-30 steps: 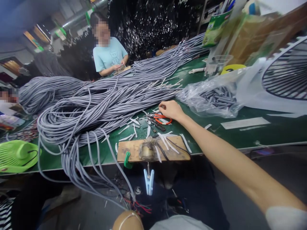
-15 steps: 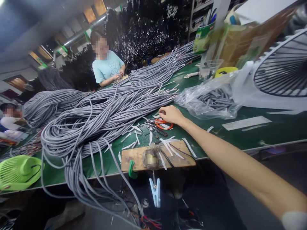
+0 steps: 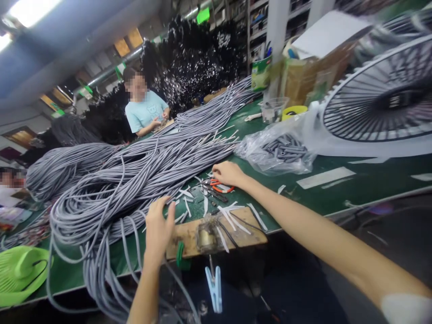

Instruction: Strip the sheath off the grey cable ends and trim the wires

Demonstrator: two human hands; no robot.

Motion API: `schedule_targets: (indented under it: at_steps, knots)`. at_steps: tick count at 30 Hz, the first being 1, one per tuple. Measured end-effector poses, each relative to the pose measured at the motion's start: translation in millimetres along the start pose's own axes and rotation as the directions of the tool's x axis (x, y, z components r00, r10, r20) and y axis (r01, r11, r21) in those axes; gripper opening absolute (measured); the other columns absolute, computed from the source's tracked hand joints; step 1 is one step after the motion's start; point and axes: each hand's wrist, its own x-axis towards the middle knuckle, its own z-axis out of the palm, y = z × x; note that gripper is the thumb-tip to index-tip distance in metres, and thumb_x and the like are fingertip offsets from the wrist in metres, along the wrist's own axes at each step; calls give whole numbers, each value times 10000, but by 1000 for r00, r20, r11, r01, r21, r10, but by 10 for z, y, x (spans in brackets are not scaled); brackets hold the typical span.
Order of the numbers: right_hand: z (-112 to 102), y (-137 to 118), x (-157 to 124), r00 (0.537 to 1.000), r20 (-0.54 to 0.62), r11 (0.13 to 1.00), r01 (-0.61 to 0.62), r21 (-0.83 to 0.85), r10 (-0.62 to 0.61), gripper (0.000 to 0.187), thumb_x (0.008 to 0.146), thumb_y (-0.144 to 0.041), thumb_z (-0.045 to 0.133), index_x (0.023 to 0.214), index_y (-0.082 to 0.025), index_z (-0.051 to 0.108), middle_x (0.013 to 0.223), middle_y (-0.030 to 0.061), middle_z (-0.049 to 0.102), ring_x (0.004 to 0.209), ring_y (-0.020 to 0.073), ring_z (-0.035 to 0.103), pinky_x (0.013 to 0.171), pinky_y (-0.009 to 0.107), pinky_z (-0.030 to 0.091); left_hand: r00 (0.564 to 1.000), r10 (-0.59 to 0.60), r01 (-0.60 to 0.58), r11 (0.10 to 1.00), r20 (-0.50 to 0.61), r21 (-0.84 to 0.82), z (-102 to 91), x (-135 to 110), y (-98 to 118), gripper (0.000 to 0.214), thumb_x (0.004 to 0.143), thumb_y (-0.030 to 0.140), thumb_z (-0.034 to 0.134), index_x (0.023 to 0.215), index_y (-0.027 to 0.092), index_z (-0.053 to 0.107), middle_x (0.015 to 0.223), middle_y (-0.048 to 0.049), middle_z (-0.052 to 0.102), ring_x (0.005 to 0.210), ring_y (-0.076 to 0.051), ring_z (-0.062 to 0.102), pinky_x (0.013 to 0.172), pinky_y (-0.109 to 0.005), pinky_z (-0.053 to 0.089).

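My right hand (image 3: pixel 228 173) rests palm down on the green table (image 3: pixel 357 189), fingers curled over the orange-handled pliers (image 3: pixel 219 186); whether it grips them I cannot tell. My left hand (image 3: pixel 158 227) hovers open, fingers spread, over the table's near edge beside a wooden block (image 3: pixel 216 231) with a metal fitting. It touches nothing and is nearest to the big heap of grey cables (image 3: pixel 128 175). White cable offcuts (image 3: pixel 189 200) lie scattered between both hands.
A clear bag of grey tube pieces (image 3: pixel 280 150) lies right of my right hand, with a white fan grille (image 3: pixel 378 99) behind it. A person in a light blue shirt (image 3: pixel 145 112) works across the table. A green fan (image 3: pixel 20 272) sits at far left, a blue clip (image 3: pixel 216 288) hangs below the block.
My left hand has come up into view beside the wooden block. My right hand stays on the pliers. The camera has tilted up and shifted right.
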Motion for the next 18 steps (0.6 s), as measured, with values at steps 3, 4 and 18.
schedule_targets:
  at_steps: [3,4,18]
  knots:
    - [-10,-25,-6,999,-9,999,36,-19,-37,254,816,-207,479,925,-226,707,925,70,719,855,210,659,658,246,433,991,122,-131,842,53,524,63,448,-157,270,734,258,572,953,133,668,983,-149,638,1000,-310,555,896,-423,412]
    - [-11,-29,-3,999,-14,999,44,-26,-44,255,822,-206,473,926,-226,706,927,72,719,852,208,661,653,244,431,989,134,-142,819,56,556,81,551,-208,264,722,273,577,917,129,680,914,-149,640,956,-317,562,872,-431,419]
    - [80,58,70,990,41,983,141,-117,-137,309,912,-246,369,953,-180,669,1002,110,693,922,224,647,683,262,424,956,256,-128,800,-141,586,-20,849,-161,192,763,268,467,687,172,615,796,-123,539,904,-290,504,835,-393,420]
